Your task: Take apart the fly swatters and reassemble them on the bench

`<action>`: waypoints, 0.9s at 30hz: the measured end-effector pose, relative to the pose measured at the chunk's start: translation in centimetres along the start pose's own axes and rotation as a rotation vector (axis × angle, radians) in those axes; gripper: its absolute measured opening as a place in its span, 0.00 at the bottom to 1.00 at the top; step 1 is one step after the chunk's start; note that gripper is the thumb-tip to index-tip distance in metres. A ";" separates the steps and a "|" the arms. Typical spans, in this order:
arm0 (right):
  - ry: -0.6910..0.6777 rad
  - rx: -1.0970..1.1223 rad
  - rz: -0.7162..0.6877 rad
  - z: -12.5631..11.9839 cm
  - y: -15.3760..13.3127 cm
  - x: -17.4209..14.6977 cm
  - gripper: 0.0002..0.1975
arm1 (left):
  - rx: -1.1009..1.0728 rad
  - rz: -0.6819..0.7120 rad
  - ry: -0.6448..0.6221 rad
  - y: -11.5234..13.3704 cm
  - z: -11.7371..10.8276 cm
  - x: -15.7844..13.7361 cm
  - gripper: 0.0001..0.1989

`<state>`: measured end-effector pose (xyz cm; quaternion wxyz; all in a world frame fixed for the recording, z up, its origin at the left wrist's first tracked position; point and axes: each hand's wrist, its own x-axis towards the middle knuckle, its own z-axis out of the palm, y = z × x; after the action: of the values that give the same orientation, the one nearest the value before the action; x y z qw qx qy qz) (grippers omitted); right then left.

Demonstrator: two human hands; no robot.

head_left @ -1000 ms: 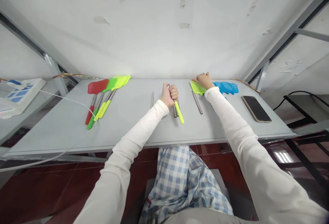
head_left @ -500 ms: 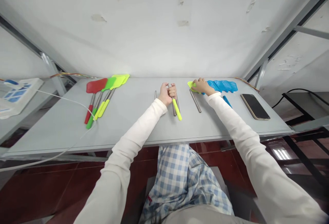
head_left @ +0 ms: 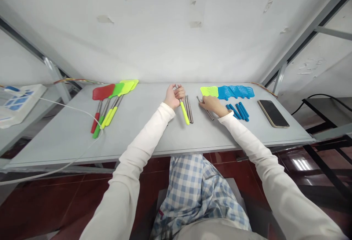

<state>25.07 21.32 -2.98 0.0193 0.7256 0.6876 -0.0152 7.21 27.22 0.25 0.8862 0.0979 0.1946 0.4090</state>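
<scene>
The bench (head_left: pixel 137 122) runs back to the wall (head_left: pixel 159 45); a broad stretch of its surface lies between the swatters (head_left: pixel 103 92) and the left hand (head_left: pixel 175 96), and another strip between both hands and the front edge. The left hand is wrapped around a yellow-gripped rod (head_left: pixel 184 113), grip end toward the front edge, three rods (head_left: pixel 189 110) just to its right. The right hand's (head_left: pixel 212 105) fingers touch a loose rod (head_left: pixel 210 115); whether they pinch it, I cannot tell. Behind it lies a yellow head (head_left: pixel 209 91); blue grips (head_left: pixel 239 111) lie beside it.
</scene>
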 end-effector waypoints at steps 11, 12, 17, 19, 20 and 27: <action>-0.006 0.251 -0.121 -0.4 -4.9 1.0 0.20 | 0.021 0.007 -0.005 1.7 -0.4 -0.1 0.18; 0.014 0.337 -0.126 -0.5 -4.8 0.8 0.22 | 0.034 0.013 0.002 1.7 -0.4 -0.1 0.18; 0.002 0.905 -0.301 -1.1 -4.7 -0.8 0.31 | 0.159 0.139 0.042 1.3 -0.2 0.6 0.17; -0.034 1.007 -0.391 -1.2 -5.0 -1.4 0.26 | 0.235 0.204 0.072 0.8 0.1 1.0 0.16; -0.038 1.040 -0.419 -1.3 -5.1 -1.6 0.23 | 0.284 0.234 0.082 0.6 0.3 1.2 0.17; 0.014 1.394 -0.281 -1.2 -4.0 -0.8 0.15 | 1.018 0.288 0.061 -1.5 0.0 -1.2 0.15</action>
<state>21.05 20.77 -1.76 -0.4559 0.4737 0.6051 -0.4490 7.51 25.31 0.06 0.6554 0.5296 0.3786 0.3830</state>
